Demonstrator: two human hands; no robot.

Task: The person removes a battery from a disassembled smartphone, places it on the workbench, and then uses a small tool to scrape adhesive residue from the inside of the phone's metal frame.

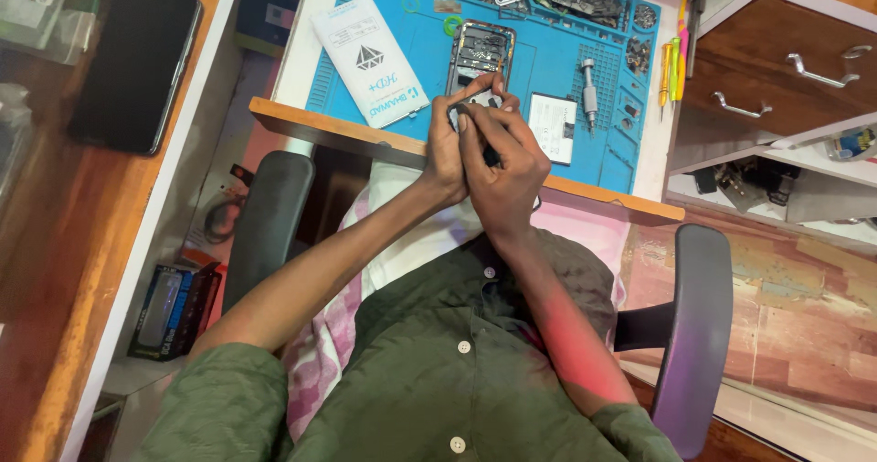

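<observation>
An opened phone [480, 53] with its back cover off and its inner parts showing lies on a blue work mat [548, 37]. Both of my hands meet at its near end. My left hand [446, 156] grips the phone's lower left corner with curled fingers. Pressed against it, my right hand [505, 172] has its fingertips on the phone's lower edge. The bottom part of the phone is hidden by my fingers. Something small and dark shows between the two hands, but I cannot tell what it is.
On the mat lie a white flat packet [370, 58], a white-labelled flat part [553, 126], a metal driver [589, 92] and several small parts at the back. Coloured screwdrivers [673, 65] lie at the right edge. A black phone [137, 65] rests on the wooden side surface. Drawers [786, 69] stand on the right.
</observation>
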